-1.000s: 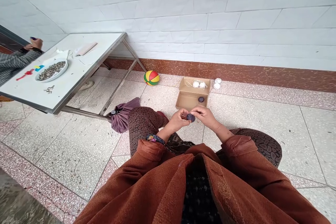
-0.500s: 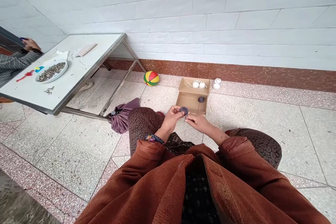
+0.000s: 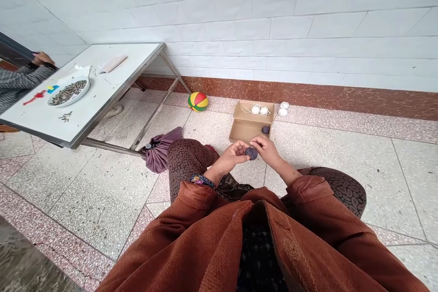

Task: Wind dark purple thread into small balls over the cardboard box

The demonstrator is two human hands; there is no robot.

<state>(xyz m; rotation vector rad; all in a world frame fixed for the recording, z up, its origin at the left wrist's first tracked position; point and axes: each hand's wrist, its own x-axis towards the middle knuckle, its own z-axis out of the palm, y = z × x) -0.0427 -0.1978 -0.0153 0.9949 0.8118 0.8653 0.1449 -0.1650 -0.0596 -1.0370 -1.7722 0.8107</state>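
My left hand [image 3: 233, 157] grips a small ball of dark grey-purple yarn [image 3: 251, 153] between its thumb and fingers. At the top of that ball, the fingers of my right hand [image 3: 268, 151] are pinched on the yarn strand, which is too thin to follow clearly. A second dark yarn ball [image 3: 265, 130] lies in the open cardboard box [image 3: 244, 131] just beyond my hands. Two white yarn balls [image 3: 256, 109] with a loose white strand rest in the box's lid part.
More white balls [image 3: 283, 109] sit on the floor right of the box. A striped ball [image 3: 197, 101] lies near the wall. To the left stand a white table [image 3: 99, 96] with a dish of seeds [image 3: 70, 92] and a purple bag [image 3: 160, 150]. Another person's hands [image 3: 43, 58] show far left.
My right hand has gone from beside the held yarn ball up to its top. The held ball has shifted slightly right and down. The dark ball in the box has rolled slightly right.
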